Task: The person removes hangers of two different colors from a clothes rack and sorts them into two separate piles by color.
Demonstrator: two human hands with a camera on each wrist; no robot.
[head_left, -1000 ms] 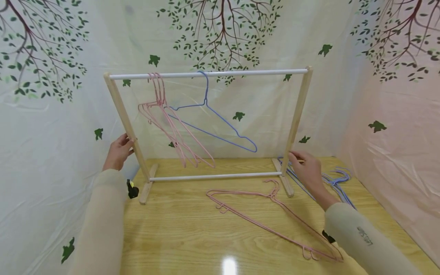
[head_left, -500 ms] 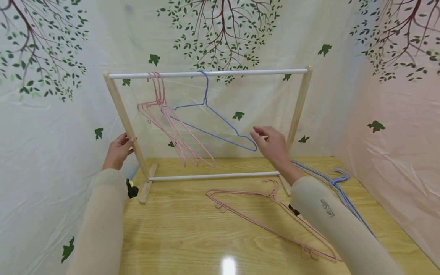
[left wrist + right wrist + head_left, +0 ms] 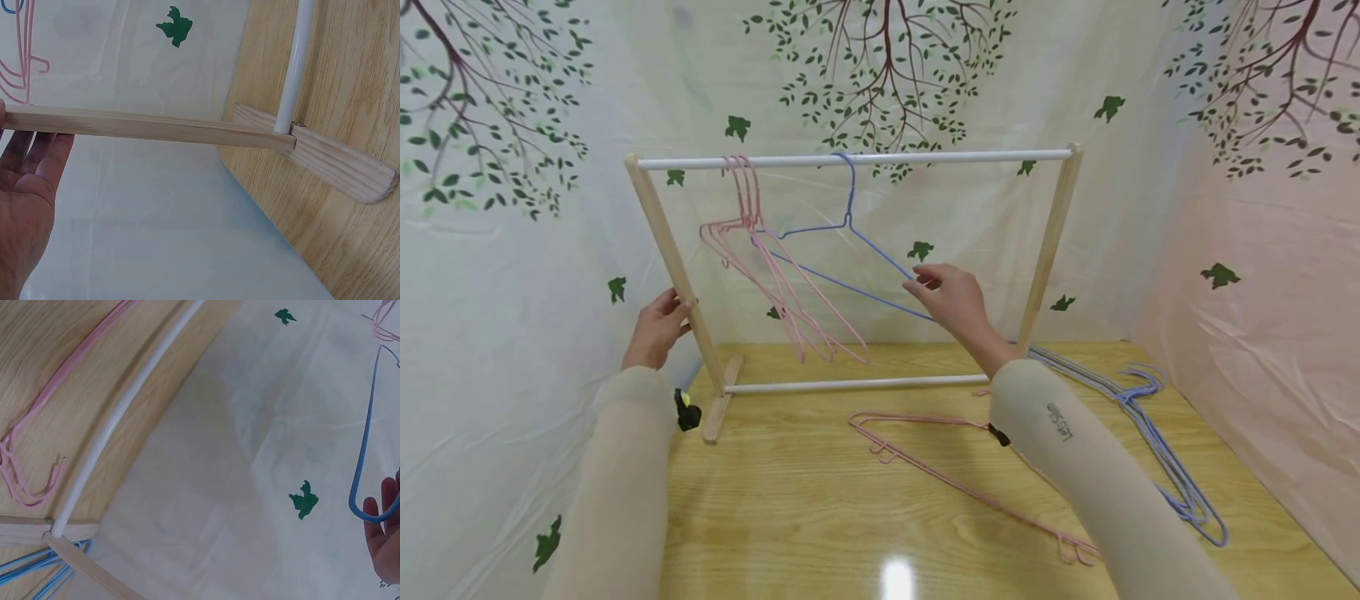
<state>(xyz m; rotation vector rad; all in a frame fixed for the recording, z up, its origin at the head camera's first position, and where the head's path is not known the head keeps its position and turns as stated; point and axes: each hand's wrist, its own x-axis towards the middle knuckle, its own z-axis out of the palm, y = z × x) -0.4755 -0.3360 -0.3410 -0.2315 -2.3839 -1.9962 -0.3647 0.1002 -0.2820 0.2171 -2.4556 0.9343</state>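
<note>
A small rack with a white top bar [image 3: 955, 157] and wooden posts stands on the table. My left hand [image 3: 657, 332] grips its left post [image 3: 658, 225], thumb in front and fingers behind, as the left wrist view also shows. Several pink hangers [image 3: 757, 200] hang near the bar's left end. To their right hangs one blue hanger [image 3: 851, 192]. My right hand [image 3: 953, 302] is at the blue hanger's right shoulder, thumb and forefinger apart with the wire running in between. In the right wrist view the hanger's rounded end passes in front of the fingers [image 3: 374, 534].
Pink hangers [image 3: 925, 469] lie on the wooden table [image 3: 790, 517] in front of the rack, partly hidden by my right sleeve. Several blue hangers [image 3: 1127, 398] lie in a pile at the right. A leaf-printed curtain [image 3: 1120, 217] surrounds the table.
My right hand has left the rack's right post and moved left to the blue hanger's right shoulder. My left hand stays on the left post, and the hanging hangers have barely moved.
</note>
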